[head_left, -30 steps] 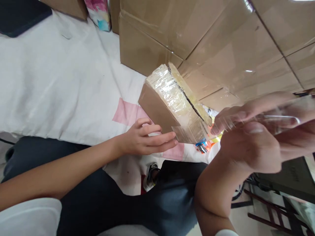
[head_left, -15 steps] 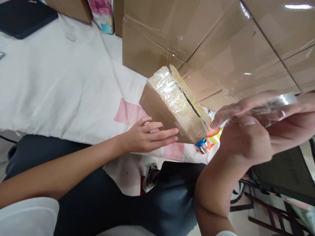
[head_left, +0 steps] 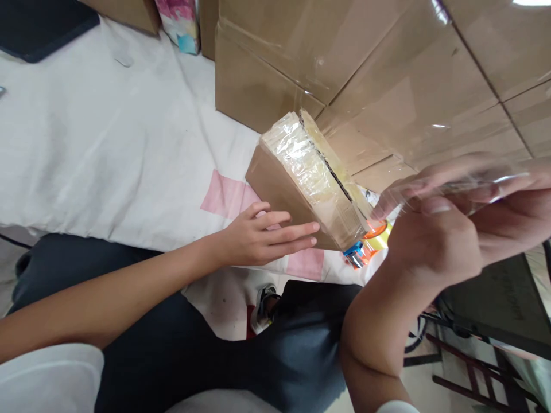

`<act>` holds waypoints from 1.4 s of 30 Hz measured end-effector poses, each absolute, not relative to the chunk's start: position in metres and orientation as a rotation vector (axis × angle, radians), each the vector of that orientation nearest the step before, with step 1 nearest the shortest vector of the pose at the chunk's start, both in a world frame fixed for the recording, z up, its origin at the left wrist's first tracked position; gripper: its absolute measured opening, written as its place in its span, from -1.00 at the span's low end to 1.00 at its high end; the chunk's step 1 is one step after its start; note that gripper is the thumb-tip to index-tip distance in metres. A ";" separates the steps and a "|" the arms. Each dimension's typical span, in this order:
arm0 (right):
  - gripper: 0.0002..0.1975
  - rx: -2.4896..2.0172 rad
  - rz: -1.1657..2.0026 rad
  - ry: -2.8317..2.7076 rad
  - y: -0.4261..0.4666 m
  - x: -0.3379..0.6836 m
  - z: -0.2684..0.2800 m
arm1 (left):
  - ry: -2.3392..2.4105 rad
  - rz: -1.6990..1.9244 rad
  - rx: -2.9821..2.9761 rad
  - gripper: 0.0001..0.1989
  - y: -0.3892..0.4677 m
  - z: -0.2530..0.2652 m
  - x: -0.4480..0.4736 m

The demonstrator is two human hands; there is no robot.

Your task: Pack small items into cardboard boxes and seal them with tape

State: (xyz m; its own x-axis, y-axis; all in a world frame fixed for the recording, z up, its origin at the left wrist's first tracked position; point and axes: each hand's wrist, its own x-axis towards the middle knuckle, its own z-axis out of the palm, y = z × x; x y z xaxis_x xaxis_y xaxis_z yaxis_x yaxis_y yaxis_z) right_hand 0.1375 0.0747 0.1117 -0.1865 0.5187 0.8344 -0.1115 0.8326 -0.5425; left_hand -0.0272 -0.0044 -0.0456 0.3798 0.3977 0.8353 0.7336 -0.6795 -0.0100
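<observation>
A small brown cardboard box stands tilted on the white cloth. Shiny clear tape covers its narrow top side, beside a raw cardboard edge. My left hand has its fingers spread against the box's near face. To the right, my right hand is closed, its thumb pressed on a loose strip of clear tape. Another person's hand reaches in from the right edge and meets my right hand at the strip. These fingers overlap, so parts of both hands are hidden.
Large taped cardboard boxes stand behind the small box. An orange, blue and yellow packet lies by its lower right corner. A black flat case is at upper left, a pink and white packet farther back. Lower right holds a dark screen-like panel.
The loose tape strip, which curved upward at its right end, now lies flatter across the hands. Both of my hands keep nearly the same pose, and the view has shifted slightly.
</observation>
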 end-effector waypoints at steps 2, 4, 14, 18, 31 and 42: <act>-0.63 -0.336 0.553 -1.672 0.076 0.136 0.111 | -1.004 -1.216 -2.288 -0.55 -0.004 -0.046 -0.027; -0.63 -0.329 0.519 -1.681 0.077 0.136 0.111 | -1.014 -1.205 -2.305 -0.55 -0.004 -0.045 -0.027; -0.66 -0.406 0.515 -1.711 0.073 0.136 0.113 | -1.022 -1.110 -2.280 -0.62 -0.003 -0.043 -0.025; -0.64 -0.455 0.492 -1.688 0.071 0.135 0.114 | -1.016 -1.103 -2.281 -0.62 -0.004 -0.042 -0.026; -0.67 -0.261 0.574 -1.696 0.084 0.137 0.108 | -1.000 -1.107 -2.308 -0.65 -0.004 -0.038 -0.025; -0.68 -0.300 0.615 -1.671 0.084 0.136 0.106 | -1.127 -1.121 -2.257 -0.62 -0.003 -0.042 -0.029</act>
State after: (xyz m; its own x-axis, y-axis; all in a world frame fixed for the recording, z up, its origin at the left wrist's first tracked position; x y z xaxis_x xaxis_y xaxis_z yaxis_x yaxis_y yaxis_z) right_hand 0.1355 0.0841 0.1057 -0.1991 0.5206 0.8303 -0.1418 0.8230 -0.5500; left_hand -0.0290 -0.0028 -0.0415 0.3610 0.4926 0.7918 0.7945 -0.6070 0.0154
